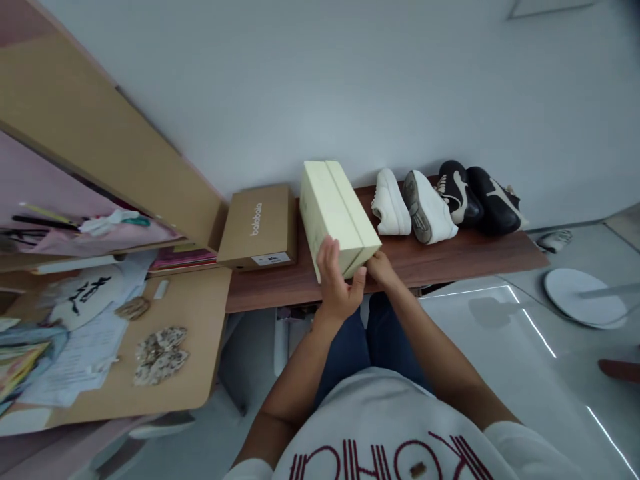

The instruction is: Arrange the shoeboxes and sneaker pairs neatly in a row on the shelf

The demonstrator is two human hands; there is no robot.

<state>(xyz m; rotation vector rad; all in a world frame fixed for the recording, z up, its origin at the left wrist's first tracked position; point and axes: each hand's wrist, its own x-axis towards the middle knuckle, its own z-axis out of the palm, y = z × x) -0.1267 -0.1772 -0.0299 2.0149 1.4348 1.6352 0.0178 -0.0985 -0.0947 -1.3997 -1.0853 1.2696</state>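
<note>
A pale yellow box is tilted over the dark wooden shelf. My left hand lies against the box's near left side, its fingers and thumb spread. At the box's lower right corner is my right hand, its fingers partly hidden behind the box and seemingly gripping that edge. Left of the yellow box rests a brown shoebox with a white label. To the right lie a pair of white shoes and a pair of black shoes.
A desk at the left holds papers, a white cap-like item and a patterned bow. Shelving rises above it. On the floor at the right are a round white base and a grey shoe.
</note>
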